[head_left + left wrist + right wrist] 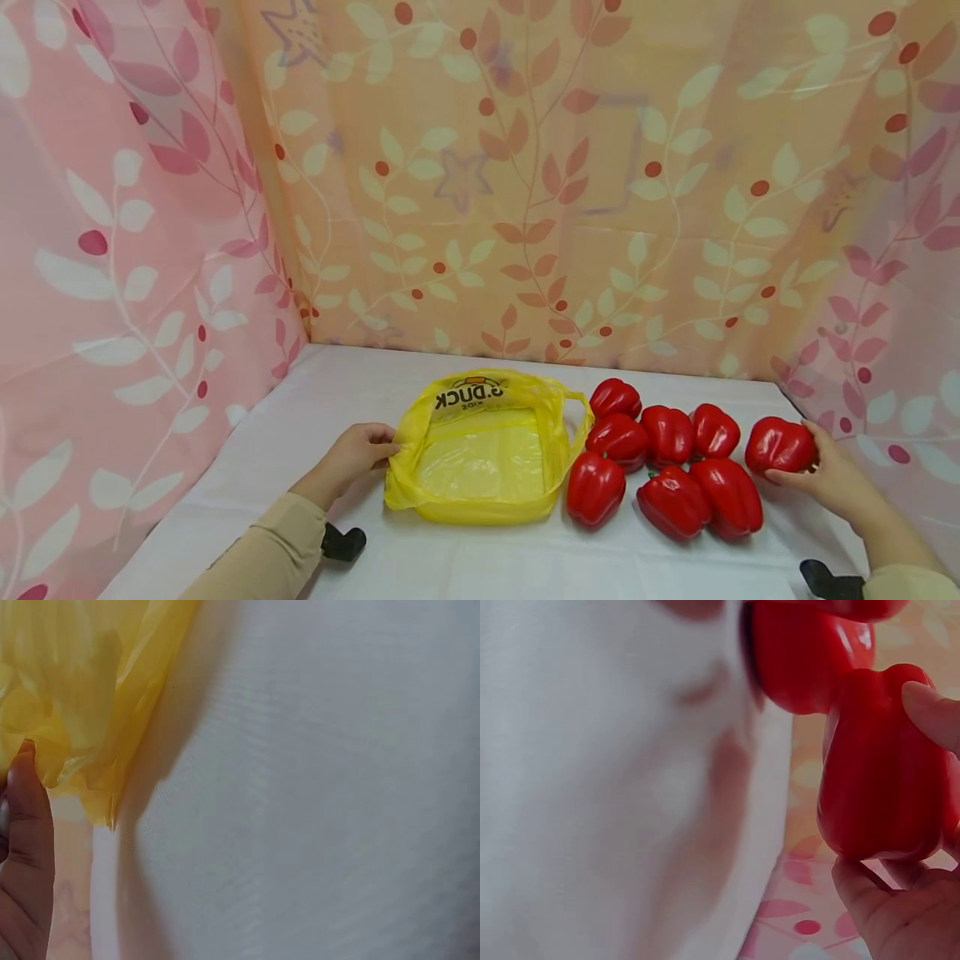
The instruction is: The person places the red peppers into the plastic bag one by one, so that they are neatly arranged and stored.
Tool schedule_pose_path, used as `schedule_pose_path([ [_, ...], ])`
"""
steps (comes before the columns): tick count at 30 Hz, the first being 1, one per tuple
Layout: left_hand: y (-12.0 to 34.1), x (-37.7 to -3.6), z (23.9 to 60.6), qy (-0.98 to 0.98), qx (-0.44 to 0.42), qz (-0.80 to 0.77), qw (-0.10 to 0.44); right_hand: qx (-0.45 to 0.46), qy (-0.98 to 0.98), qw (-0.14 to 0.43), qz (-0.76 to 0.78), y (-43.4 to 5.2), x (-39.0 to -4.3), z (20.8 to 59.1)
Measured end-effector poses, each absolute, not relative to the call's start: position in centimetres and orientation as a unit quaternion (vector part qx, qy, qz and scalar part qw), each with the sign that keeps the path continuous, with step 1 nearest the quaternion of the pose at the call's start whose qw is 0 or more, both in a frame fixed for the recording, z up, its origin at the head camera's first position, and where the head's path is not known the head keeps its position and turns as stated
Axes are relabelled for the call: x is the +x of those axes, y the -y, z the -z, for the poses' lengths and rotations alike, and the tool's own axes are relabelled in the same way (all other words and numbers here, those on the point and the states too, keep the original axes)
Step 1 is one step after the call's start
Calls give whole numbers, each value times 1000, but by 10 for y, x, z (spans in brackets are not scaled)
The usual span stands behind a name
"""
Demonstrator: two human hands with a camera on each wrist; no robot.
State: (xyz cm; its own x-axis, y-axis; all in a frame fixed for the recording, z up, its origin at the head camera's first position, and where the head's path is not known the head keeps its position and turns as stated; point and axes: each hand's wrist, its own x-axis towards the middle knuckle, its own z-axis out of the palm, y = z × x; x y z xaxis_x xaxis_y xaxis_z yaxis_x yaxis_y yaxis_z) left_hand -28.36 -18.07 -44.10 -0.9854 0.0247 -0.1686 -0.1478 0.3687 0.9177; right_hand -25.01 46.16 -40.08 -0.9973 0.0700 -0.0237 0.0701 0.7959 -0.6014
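— What's the right hand [828, 475] doing over there?

— It's curling round the red pepper [780, 447] lying farthest right on the white table [300, 433], apart from the pile of other peppers [667, 467]. In the right wrist view the thumb is lying along the pepper's [881, 769] underside and a fingertip [934, 712] is pressing on the shoulder near the top, so the pepper is sitting right inside the grip.

— Will it slip?

— I'm guessing the skin is glossy and slick, but the body looks firm and light enough for one hand. Taking it round the broad middle, as the hand is doing, seems safest; the lobes give the fingers something to settle into.

— And the left hand [352, 454]?

— It's pinching the near-left rim of the yellow plastic bag [480, 454], which is lying open-mouthed just left of the pile. In the left wrist view the thin film [82, 697] is bunching against a finger [26, 825]. It looks flimsy and will likely sag unless held taut.
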Motion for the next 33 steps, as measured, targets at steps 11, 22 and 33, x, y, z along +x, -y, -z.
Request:
schedule_pose_path([
  [11,181,-283,441,-827,-46,-554,84,-22,-948,-36,316,-437,-258,366],
  [22,180,-283,440,-830,-38,-550,79,-78,-945,-37,316,-396,-268,341],
  [33,180,-286,442,-831,-33,-550,78,-134,-945,-54,294,-353,-284,327],
])
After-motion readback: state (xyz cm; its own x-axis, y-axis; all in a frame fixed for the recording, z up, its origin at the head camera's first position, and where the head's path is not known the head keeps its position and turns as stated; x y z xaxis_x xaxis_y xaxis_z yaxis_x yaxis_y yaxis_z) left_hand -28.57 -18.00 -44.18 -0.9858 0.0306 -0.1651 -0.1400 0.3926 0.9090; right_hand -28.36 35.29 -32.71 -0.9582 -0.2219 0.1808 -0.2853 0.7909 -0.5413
